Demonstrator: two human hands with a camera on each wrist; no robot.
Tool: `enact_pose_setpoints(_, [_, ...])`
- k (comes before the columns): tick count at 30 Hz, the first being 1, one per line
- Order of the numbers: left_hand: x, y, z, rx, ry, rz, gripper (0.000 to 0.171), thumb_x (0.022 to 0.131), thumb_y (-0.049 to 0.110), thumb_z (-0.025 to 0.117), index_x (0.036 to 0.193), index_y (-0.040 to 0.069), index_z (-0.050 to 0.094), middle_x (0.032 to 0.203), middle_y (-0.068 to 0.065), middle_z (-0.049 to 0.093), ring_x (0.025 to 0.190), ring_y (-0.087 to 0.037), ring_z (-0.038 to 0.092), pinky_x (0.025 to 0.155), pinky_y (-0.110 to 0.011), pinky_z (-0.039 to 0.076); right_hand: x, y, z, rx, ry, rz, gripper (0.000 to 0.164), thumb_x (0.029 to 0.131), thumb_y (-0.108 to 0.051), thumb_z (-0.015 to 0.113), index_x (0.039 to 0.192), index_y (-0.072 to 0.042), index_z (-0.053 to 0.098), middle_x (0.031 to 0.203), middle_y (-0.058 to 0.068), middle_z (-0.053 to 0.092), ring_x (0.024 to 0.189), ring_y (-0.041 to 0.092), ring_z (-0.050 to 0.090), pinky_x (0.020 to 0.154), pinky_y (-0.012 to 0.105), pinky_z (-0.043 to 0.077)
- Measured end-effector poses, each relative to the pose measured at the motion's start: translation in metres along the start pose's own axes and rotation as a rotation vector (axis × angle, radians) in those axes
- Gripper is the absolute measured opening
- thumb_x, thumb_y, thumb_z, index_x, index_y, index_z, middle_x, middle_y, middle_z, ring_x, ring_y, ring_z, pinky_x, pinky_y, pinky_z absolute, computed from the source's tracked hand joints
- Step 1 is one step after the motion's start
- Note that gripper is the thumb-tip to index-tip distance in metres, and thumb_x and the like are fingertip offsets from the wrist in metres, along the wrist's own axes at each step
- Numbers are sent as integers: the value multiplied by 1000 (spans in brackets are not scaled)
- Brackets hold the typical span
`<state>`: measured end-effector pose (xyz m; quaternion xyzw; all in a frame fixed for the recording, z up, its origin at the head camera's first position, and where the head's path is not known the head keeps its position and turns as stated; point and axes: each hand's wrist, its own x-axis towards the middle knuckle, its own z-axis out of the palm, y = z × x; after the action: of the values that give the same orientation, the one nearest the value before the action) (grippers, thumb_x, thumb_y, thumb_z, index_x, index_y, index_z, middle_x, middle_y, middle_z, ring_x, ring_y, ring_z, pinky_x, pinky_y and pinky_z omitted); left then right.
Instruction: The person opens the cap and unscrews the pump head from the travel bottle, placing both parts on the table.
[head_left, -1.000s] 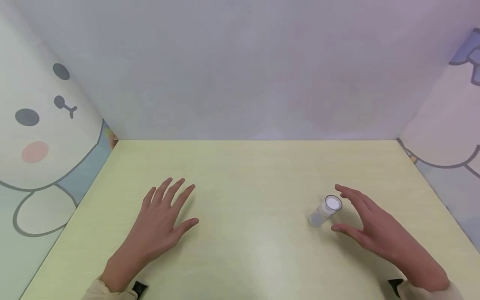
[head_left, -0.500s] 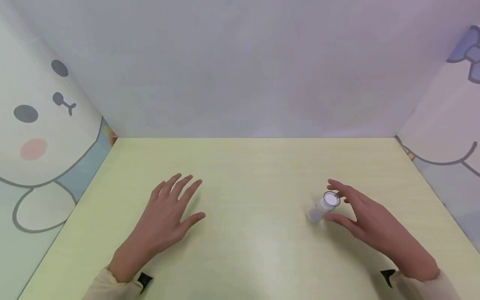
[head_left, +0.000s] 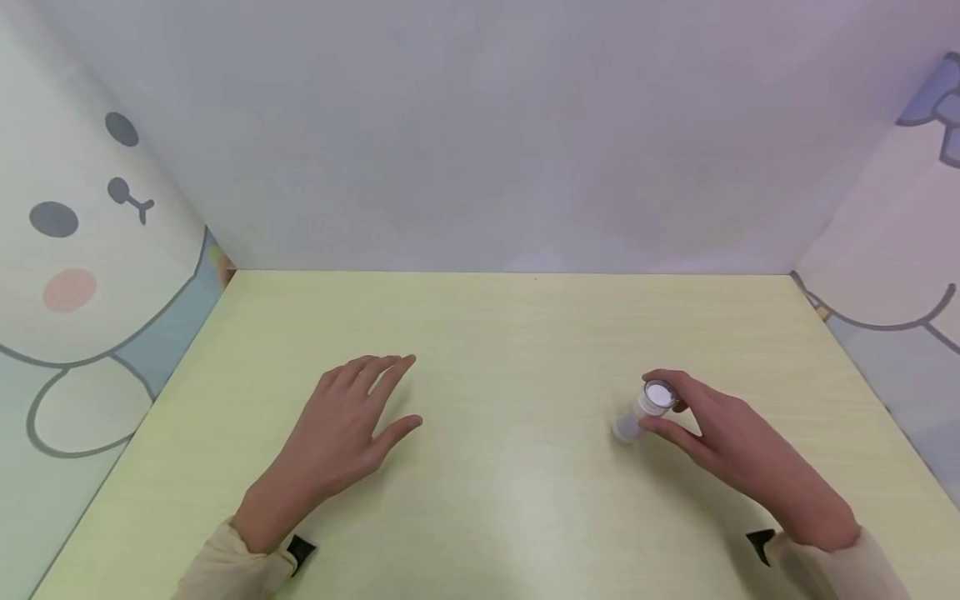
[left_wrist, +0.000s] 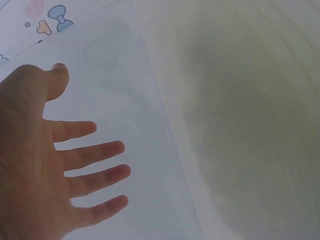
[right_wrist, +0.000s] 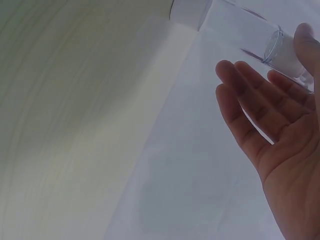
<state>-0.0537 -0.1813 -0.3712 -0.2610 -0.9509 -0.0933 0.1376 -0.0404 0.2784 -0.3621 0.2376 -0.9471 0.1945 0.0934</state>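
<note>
A small clear bottle (head_left: pixel 640 414) with a white top stands on the right half of the table. My right hand (head_left: pixel 738 437) has its thumb and index finger curled about the bottle's upper end, one on either side. In the right wrist view, the thumb and fingers of the right hand (right_wrist: pixel 287 130) are around the end of the see-through bottle (right_wrist: pixel 245 32), which is cut off by the frame. My left hand (head_left: pixel 333 433) hovers over the left half of the table, holding nothing. Its fingers are spread in the left wrist view, the left hand (left_wrist: pixel 40 155) being well apart from any object.
The pale wooden table (head_left: pixel 480 333) ends at a plain grey-white wall (head_left: pixel 480 142) behind. Side panels with cartoon figures, a left panel (head_left: pixel 75 275) and a right panel (head_left: pixel 892 250), border the table.
My right hand has moved left to the bottle, and its thumb and index finger have closed about the top. The left hand has drifted slightly right.
</note>
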Motion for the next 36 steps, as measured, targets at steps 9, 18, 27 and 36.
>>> enact_pose_setpoints(9, [3, 4, -1, -25, -6, 3, 67, 98, 53, 66, 152, 16, 52, 136, -6, 65, 128, -31, 60, 98, -56, 51, 4, 1, 5, 84, 43, -55, 46, 85, -10, 85, 121, -17, 58, 96, -22, 64, 84, -4, 62, 73, 15, 50])
enact_pose_setpoints(18, [7, 9, -2, -34, -3, 15, 65, 99, 54, 64, 150, 16, 53, 136, -6, 65, 128, -30, 60, 99, -55, 51, 9, -10, 1, 243, 28, -2, 42, 91, -7, 79, 125, -18, 57, 101, -18, 66, 90, -4, 66, 81, 9, 48])
enact_pose_setpoints(27, [13, 17, -1, -42, -12, 32, 64, 100, 55, 63, 150, 16, 53, 137, -4, 64, 129, -28, 59, 99, -54, 51, 14, -16, 2, 319, 35, 4, 43, 91, -3, 78, 126, -16, 57, 103, -15, 68, 91, -2, 68, 80, 9, 50])
enact_pose_setpoints(36, [17, 23, -1, -36, -17, 41, 64, 99, 56, 63, 149, 17, 53, 137, -3, 64, 129, -27, 59, 101, -52, 50, 20, -20, 5, 390, 8, 13, 41, 95, -5, 75, 128, -18, 55, 109, -12, 68, 93, -1, 70, 85, 9, 52])
